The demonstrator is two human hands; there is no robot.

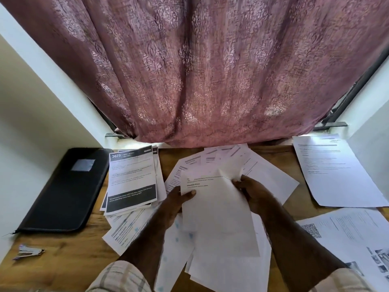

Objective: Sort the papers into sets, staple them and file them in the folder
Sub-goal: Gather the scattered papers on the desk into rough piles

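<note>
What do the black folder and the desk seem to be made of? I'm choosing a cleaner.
Black folder: probably faux leather or vinyl, matte with a soft sheen and a stitched-looking edge. Desk: wood or wood-look laminate, showing brown grain streaks; which one I cannot tell.

Bare wood of the desk (63, 258) is seen at the near left, broken only by a small stapler (28, 252). The far left is taken up by a black folder (65, 192), laid flat against the white wall (31, 127). Just right of the folder, a stack of black-banded sheets (132, 180) is spread. The middle is covered by loose papers (221, 207), over which both forearms are stretched. A narrow strip of bare wood is left between the middle papers and the right-hand sheets (334, 171). The far edge is closed off by a hanging curtain (189, 70), whose hem is brought down close to the far papers.
</note>
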